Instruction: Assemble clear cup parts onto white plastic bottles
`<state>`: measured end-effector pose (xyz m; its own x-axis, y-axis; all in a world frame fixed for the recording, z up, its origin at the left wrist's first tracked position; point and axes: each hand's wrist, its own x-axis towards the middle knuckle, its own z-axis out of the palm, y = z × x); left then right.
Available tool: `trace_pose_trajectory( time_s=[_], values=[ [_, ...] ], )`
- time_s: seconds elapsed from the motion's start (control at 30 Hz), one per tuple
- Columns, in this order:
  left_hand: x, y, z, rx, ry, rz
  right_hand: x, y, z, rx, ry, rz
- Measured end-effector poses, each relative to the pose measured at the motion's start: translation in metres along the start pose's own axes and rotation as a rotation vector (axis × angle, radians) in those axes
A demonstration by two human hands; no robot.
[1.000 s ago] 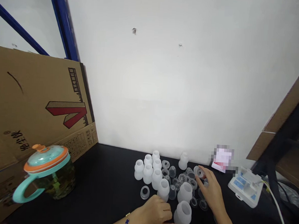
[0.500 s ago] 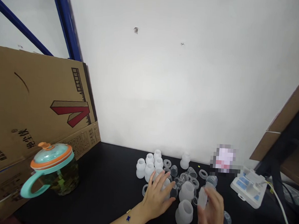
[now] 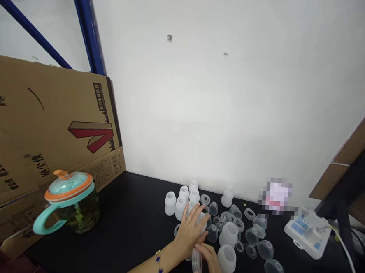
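A clear, ridged, round plastic piece (image 3: 197, 262) is being held low at the front of the black desk (image 3: 115, 231), just below the left wrist. It is being pinched on its edge by the right hand (image 3: 212, 265), with the thumb and fingers closed on it. Half a second ago it was being held on the other side of the two big-looking frosted white plastic bottles (image 3: 227, 259); now it is being shown on their left side. So the two hands are now being kept close together, and the piece is being kept away from the other clear parts. Whether the hands are touching cannot be told.

The left hand (image 3: 186, 232) is being held over the near end of a bunch of small white plastic bottles (image 3: 170, 204), with its fingers spread. Whether a bottle is being gripped under it cannot be told.

On the right, the clear, dome-shaped plastic cups (image 3: 265, 249) are being left lying in the open, no longer partly covered by the right hand. Behind the two big-looking bottles, a pile of clear plastic rings (image 3: 225, 217) is being left alone.
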<state>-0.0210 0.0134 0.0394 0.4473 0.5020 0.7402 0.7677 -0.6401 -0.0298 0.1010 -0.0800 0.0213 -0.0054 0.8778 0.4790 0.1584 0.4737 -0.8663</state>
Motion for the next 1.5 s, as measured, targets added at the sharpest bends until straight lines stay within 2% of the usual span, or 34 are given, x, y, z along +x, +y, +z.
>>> trace_pose_trajectory(
  time_s=[0.2, 0.4, 0.5, 0.57, 0.67, 0.8, 0.97, 1.27, 1.5],
  values=[
    [0.001, -0.007, 0.002, 0.006, -0.056, -0.048, 0.003, 0.003, 0.005, 0.013, 0.033, 0.061],
    [0.007, -0.012, -0.012, -0.021, -0.144, -0.125, 0.006, 0.016, 0.01, 0.091, 0.07, 0.273],
    [0.009, -0.016, -0.012, -0.029, -0.129, -0.155, 0.009, 0.03, 0.005, 0.143, 0.074, 0.375],
    [0.009, -0.019, -0.01, -0.018, -0.105, -0.171, 0.012, 0.042, -0.001, 0.155, 0.017, 0.439],
    [0.009, -0.025, -0.008, 0.008, -0.083, -0.176, 0.015, 0.056, -0.008, 0.149, 0.064, 0.502],
    [0.01, -0.03, -0.01, 0.014, -0.072, -0.198, 0.018, 0.061, -0.006, 0.166, 0.164, 0.524],
    [0.012, -0.032, -0.013, 0.029, -0.072, -0.217, 0.019, 0.058, -0.001, 0.18, 0.305, 0.47],
    [0.011, -0.032, -0.014, 0.022, -0.069, -0.211, 0.024, 0.075, -0.016, 0.24, 0.319, 0.492],
    [0.009, -0.026, -0.014, 0.03, -0.063, -0.166, 0.023, 0.064, -0.016, 0.247, 0.274, 0.511]
  ],
)
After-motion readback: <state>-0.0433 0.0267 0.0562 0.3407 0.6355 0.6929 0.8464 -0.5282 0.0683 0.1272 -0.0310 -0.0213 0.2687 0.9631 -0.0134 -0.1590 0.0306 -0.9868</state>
